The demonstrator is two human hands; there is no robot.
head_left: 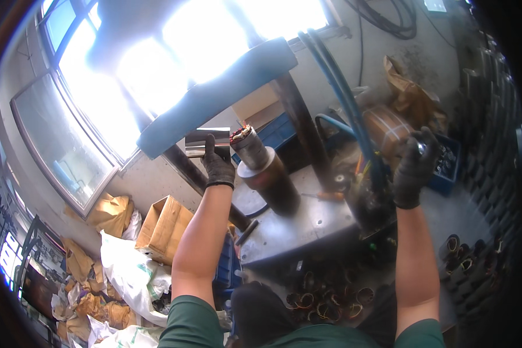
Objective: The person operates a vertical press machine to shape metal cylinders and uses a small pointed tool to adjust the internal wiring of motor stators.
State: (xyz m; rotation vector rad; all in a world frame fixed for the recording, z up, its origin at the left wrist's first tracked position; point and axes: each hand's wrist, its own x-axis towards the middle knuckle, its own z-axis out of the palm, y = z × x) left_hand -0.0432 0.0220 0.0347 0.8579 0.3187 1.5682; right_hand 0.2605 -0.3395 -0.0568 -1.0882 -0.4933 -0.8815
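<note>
My left hand, in a dark glove, is closed around a shiny metal tube left of the press's central column. Beside it, a grey metal cylinder with red and white wire windings stands slightly tilted on a thick round steel post. My right hand, also gloved, is raised at the right with its fingers curled round a small shiny metal piece; its exact kind cannot be made out. That hand is next to a blue bin of small metal parts.
A blue press frame with dark uprights spans the bench. An orange-handled tool lies on the bench. Blue hoses hang at the right. Several wound rings lie below; a cardboard box and sacks are left.
</note>
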